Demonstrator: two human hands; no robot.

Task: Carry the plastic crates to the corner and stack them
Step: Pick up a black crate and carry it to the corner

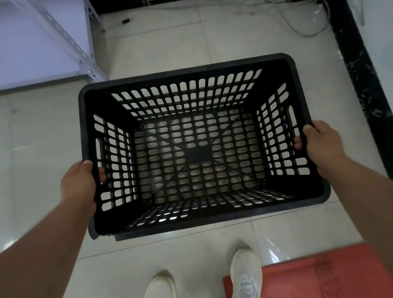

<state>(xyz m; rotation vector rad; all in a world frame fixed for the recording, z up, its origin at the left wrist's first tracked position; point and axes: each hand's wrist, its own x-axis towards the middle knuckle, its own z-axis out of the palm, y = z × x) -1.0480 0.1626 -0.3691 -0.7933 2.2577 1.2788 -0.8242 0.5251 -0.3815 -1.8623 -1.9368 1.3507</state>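
Observation:
A black plastic crate [185, 71] with slotted walls and floor fills the middle of the view, seen from above and empty. It hangs above the pale floor tiles, slightly turned. My left hand [79, 184] grips its left short rim, fingers curled inside. My right hand [319, 140] grips the right short rim, thumb on top. Both forearms reach in from the bottom corners. No other crate shows in this view.
A white metal shelf unit [38, 42] stands at the upper left. Black marble skirting [363, 72] runs along the back and right walls, meeting in a corner with loose white cables [304, 25]. A red mat [320, 282] lies at the lower right beside my white shoes [245, 277].

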